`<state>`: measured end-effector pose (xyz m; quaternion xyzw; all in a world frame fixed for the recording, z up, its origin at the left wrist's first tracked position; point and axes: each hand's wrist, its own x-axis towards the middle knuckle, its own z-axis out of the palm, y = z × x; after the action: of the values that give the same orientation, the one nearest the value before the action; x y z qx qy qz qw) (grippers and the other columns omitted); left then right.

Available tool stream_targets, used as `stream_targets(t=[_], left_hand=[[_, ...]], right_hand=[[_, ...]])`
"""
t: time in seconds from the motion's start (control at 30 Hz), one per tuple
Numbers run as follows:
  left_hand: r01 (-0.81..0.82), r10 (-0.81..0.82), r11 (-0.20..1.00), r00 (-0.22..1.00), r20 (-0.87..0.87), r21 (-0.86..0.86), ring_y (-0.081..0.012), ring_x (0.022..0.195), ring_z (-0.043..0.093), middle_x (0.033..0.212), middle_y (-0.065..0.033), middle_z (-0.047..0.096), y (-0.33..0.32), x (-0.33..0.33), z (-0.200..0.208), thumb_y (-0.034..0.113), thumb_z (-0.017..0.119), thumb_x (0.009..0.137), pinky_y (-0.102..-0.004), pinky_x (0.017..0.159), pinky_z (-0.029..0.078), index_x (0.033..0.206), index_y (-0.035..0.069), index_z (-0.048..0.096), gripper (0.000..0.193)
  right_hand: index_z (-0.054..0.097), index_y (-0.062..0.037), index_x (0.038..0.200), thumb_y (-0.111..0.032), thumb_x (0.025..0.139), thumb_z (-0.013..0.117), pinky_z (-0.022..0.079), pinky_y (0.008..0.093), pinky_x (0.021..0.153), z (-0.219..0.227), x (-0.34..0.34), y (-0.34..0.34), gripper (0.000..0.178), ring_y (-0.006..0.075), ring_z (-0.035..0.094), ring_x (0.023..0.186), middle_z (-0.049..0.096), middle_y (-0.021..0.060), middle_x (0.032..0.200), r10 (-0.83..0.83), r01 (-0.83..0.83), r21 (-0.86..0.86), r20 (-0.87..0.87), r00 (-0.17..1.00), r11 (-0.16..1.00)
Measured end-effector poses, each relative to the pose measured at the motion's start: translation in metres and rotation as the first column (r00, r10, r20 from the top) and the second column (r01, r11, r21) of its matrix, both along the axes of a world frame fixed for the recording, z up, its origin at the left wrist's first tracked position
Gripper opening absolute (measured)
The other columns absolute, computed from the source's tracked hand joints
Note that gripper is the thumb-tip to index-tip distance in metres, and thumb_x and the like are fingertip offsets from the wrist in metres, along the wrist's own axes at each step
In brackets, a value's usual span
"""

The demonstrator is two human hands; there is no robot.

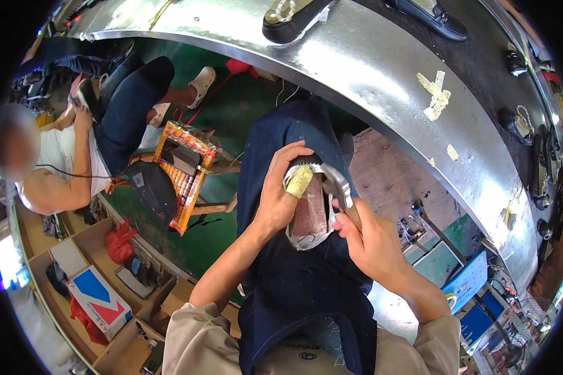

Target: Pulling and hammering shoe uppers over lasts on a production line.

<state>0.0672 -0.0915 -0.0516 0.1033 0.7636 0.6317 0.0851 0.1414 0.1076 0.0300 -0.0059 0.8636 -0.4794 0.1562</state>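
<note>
An unfinished shoe (313, 215) rests on my dark-clad lap with its underside up. Its toe end is black, pale lining material wraps the edge, and the bottom is reddish brown. My left hand (283, 187) grips the shoe's left side near the toe, the thumb covered in yellow tape and pressed on the rim. In my right hand (372, 244) is a hammer (339, 190) with a curved metal head and a brown handle. The hammer's head is against or just over the shoe's right edge; actual contact cannot be made out.
A metal-topped bench (381, 69) curves across the front and right, bearing black shoes (294, 19) and tape scraps. At left, another person sits holding a dark item beside a wooden beaded chair (184, 178). Partitioned drawers (100, 244) lie lower left; a blue panel (468, 281) stands lower right.
</note>
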Motion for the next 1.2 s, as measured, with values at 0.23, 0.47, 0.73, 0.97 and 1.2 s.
stream_targets(t=[0.23, 0.47, 0.73, 0.97, 1.2], left_hand=[[-0.051, 0.047, 0.996, 0.998, 0.050, 0.070, -0.0335, 0.138, 0.051, 0.143, -0.0195, 0.055, -0.016, -0.001, -0.009, 0.009, 0.063, 0.090, -0.0401, 0.116, 0.038, 0.129, 0.004, 0.062, 0.039], [0.233, -0.380, 0.921, 0.716, -0.586, -0.313, -0.0361, 0.127, 0.060, 0.140, -0.0172, 0.059, 0.010, 0.029, 0.109, 0.035, 0.081, 0.085, -0.0473, 0.105, 0.049, 0.130, 0.015, 0.070, 0.051], [-0.341, 0.149, 0.898, 0.829, 0.539, 0.277, -0.0256, 0.127, 0.061, 0.144, -0.0145, 0.059, -0.003, 0.041, -0.043, 0.051, 0.042, 0.110, -0.0372, 0.110, 0.046, 0.151, 0.007, 0.050, 0.061], [-0.526, -0.148, 0.590, 0.675, 0.723, 0.613, -0.0254, 0.139, 0.052, 0.154, -0.0108, 0.051, -0.012, 0.030, -0.025, 0.047, 0.033, 0.113, -0.0394, 0.117, 0.041, 0.158, 0.008, 0.039, 0.060], [-0.371, -0.039, 0.746, 0.804, 0.593, 0.553, -0.0229, 0.147, 0.040, 0.162, -0.0108, 0.040, -0.018, 0.047, -0.040, 0.032, 0.040, 0.114, -0.0384, 0.124, 0.029, 0.162, 0.008, 0.031, 0.055]], right_hand=[[0.055, -0.0043, 0.106, -0.027, 0.103, 0.059, 0.051, 0.0508, 0.058, -0.031, -0.023, -0.011, 0.023, 0.0409, 0.068, 0.066, 0.068, 0.0191, 0.071, -0.002, 0.025, 0.136, -0.167, 0.986, 0.990], [0.060, 0.0023, 0.127, -0.042, 0.105, 0.061, 0.055, 0.0341, 0.066, -0.065, 0.006, 0.042, 0.050, 0.0179, 0.071, 0.077, 0.075, 0.0095, 0.095, -0.014, 0.458, -0.417, 0.727, 0.686, 0.785], [0.061, 0.0007, 0.120, -0.014, 0.103, 0.064, 0.051, 0.0258, 0.072, -0.037, 0.002, 0.007, 0.023, 0.0104, 0.064, 0.077, 0.072, 0.0079, 0.097, -0.225, 0.314, -0.478, 0.235, 0.946, 0.821], [0.062, -0.0046, 0.106, -0.029, 0.109, 0.054, 0.056, 0.0356, 0.065, -0.073, -0.008, 0.002, 0.026, 0.0236, 0.074, 0.070, 0.071, 0.0087, 0.075, 0.094, -0.045, 0.250, -0.188, 0.978, 0.967], [0.064, -0.0046, 0.126, -0.032, 0.110, 0.052, 0.056, 0.0290, 0.068, -0.052, -0.030, 0.025, 0.034, 0.0116, 0.068, 0.085, 0.072, 0.0029, 0.102, 0.350, -0.129, -0.395, 0.558, 0.752, 0.909]])
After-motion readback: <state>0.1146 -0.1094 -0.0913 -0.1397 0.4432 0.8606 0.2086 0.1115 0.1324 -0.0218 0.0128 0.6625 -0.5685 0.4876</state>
